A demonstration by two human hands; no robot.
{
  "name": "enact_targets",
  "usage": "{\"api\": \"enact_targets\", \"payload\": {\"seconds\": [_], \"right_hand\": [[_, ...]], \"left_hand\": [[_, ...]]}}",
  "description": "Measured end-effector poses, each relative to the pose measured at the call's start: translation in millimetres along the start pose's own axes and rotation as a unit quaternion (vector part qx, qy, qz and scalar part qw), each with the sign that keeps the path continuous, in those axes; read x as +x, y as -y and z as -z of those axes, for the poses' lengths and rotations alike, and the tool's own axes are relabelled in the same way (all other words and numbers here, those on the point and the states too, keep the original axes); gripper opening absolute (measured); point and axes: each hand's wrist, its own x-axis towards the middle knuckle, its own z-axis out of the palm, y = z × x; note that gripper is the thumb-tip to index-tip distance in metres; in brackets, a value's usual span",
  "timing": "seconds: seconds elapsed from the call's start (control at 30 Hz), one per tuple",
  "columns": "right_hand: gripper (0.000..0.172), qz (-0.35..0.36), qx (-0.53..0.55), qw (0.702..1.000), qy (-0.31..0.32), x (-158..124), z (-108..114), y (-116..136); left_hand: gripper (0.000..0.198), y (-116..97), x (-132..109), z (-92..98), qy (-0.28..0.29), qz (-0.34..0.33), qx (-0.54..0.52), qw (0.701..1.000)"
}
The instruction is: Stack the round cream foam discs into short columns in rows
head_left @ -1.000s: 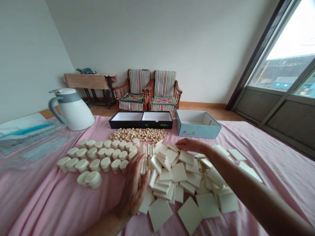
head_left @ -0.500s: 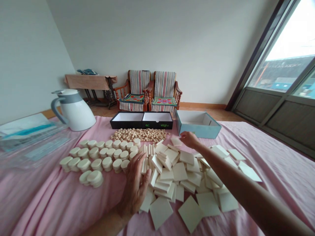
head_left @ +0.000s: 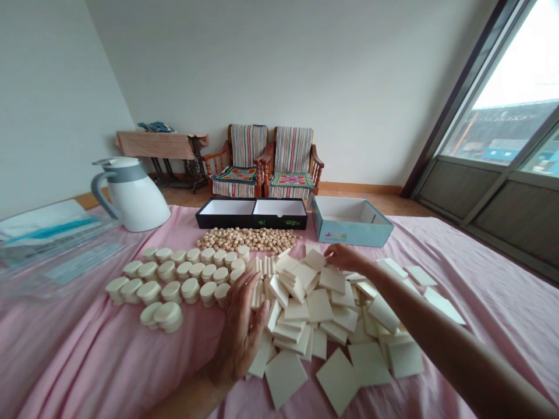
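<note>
A heap of cream square tiles point(head_left: 320, 305) lies on the pink cloth in front of me. My left hand point(head_left: 238, 329) rests at the heap's left side, thumb apart from the fingers, beside a short row of tiles standing on edge point(head_left: 257, 294). At the back of the heap, the fingers of my right hand point(head_left: 344, 258) are pinched at the edge of a square tile point(head_left: 315, 259); the fingertips are small and partly hidden. Left of my left hand stand rows of stacked round discs point(head_left: 171, 291), with a few more discs point(head_left: 168, 316) in front.
Small wooden beads point(head_left: 247, 239) are piled behind the discs. Beyond them sit a black two-part box point(head_left: 279, 222) and a light blue box point(head_left: 356, 231). A white jug point(head_left: 138, 201) and clear plastic packaging point(head_left: 56, 247) are on the left. Two chairs point(head_left: 271, 160) stand farther back.
My right hand has come down and slightly right, away from the blue box's front, and the tile at its fingers has moved lower toward the heap. My left hand has stayed put.
</note>
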Motion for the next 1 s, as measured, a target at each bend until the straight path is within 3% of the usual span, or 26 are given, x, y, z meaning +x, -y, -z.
{"api": "enact_targets", "payload": {"seconds": [0.17,0.3,0.43,0.57,0.77,1.0], "right_hand": [[0.037,0.033,-0.033,0.998,-0.044,4,4,-8],[0.064,0.156,-0.021,0.987,0.025,12,4,-2],[0.066,0.220,-0.039,0.971,0.079,20,2,-2],[0.058,0.184,-0.079,0.978,0.063,23,-1,-6],[0.045,0.113,-0.109,0.985,-0.066,35,0,4],[0.053,0.114,-0.136,0.984,-0.024,48,-8,9]], "left_hand": [[0.045,1,0,-0.4,0.002,-0.009,0.000,1.000],[0.044,0,1,-0.4,-0.002,-0.010,0.003,1.000],[0.044,-1,1,0.3,-0.004,-0.010,0.012,1.000],[0.045,-1,1,0.5,0.000,-0.010,0.013,1.000],[0.046,1,1,-0.4,0.001,-0.019,0.008,1.000],[0.046,0,1,0.4,0.002,-0.016,0.015,1.000]]}}
